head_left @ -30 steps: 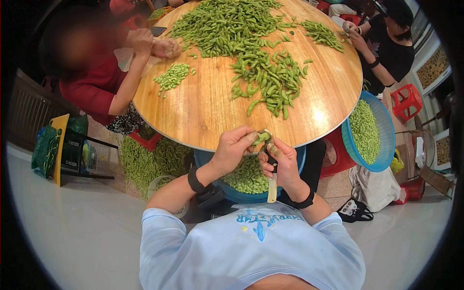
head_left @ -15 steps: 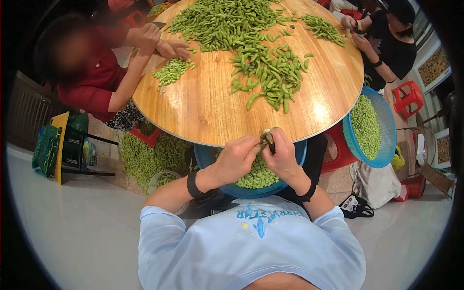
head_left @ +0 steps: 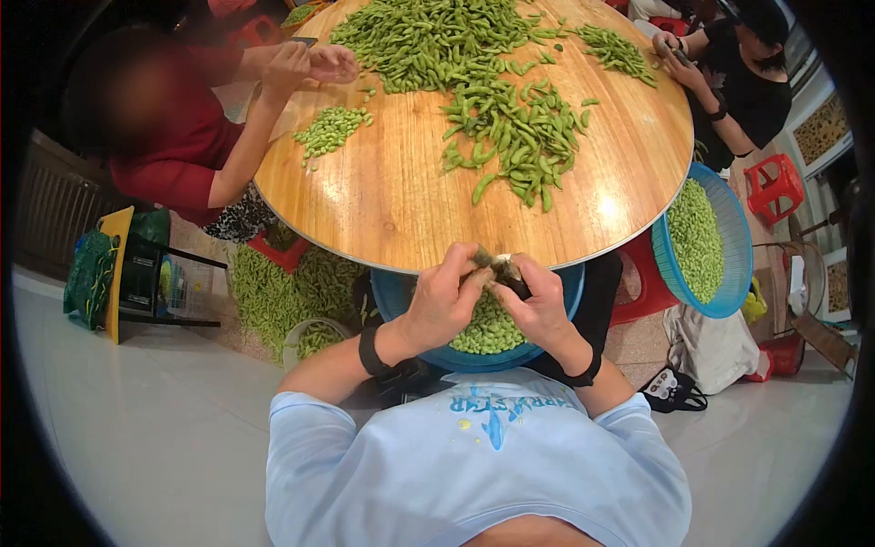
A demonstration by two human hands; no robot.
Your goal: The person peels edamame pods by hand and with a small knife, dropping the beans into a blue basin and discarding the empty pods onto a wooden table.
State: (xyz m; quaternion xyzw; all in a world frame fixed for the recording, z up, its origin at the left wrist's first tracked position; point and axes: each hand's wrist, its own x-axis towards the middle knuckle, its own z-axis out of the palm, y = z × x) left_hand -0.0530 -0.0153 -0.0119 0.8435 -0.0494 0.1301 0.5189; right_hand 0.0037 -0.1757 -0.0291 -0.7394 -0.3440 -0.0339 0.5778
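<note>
My left hand (head_left: pixel 442 301) is closed in a pinch on a dull green-brown bean pod (head_left: pixel 483 258), its end sticking up past the fingertips. Pressed close against it, my right hand (head_left: pixel 536 305) has its fingers curled, with a small dark object (head_left: pixel 516 281) showing at thumb and forefinger. What that dark piece is, I cannot make out. Both hands meet at the table's near edge, above a blue basin (head_left: pixel 390 294) of shelled green beans (head_left: pixel 490 330). My wrists and hands hide part of the basin.
Green pods (head_left: pixel 510 137) lie heaped on the round wooden table (head_left: pixel 383 201). A person in red (head_left: pixel 182 150) works at left beside a small bean pile (head_left: pixel 330 132); another person in black (head_left: pixel 749 100) sits at right. A blue basket (head_left: pixel 736 264) of beans stands right, pods (head_left: pixel 273 292) on the floor left.
My left fingers have shifted up and around, and a pod end now shows above them. My right hand has turned slightly. The left person's hands have drawn apart and lifted from the bean pile.
</note>
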